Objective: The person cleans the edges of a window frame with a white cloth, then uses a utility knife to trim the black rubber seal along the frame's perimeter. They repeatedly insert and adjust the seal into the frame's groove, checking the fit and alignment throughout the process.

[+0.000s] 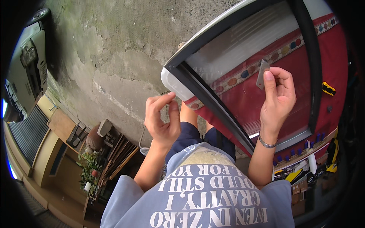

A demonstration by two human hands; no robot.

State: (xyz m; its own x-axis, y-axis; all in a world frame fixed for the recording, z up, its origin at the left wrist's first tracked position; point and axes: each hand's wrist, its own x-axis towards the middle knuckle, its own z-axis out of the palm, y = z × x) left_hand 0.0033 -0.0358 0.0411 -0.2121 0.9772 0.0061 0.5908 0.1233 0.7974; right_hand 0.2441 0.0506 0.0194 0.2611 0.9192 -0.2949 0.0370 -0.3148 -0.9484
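Over the black-framed glass panel (243, 49) lying on a red patterned cloth (334, 57), the right hand (279, 98) pinches 1 thin grey metal blade (262, 74) upright between thumb and forefinger, apparently for control, while the left hand (162, 119) hovers half-curled, empty.

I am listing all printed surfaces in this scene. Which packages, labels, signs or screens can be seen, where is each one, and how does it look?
Cardboard boxes: lower right, beside the red cloth; small, brown, blocky.
Shirt print: bottom centre, on the person's grey-blue shirt; large white letters, upside down in this view.
No screens or signs are visible.
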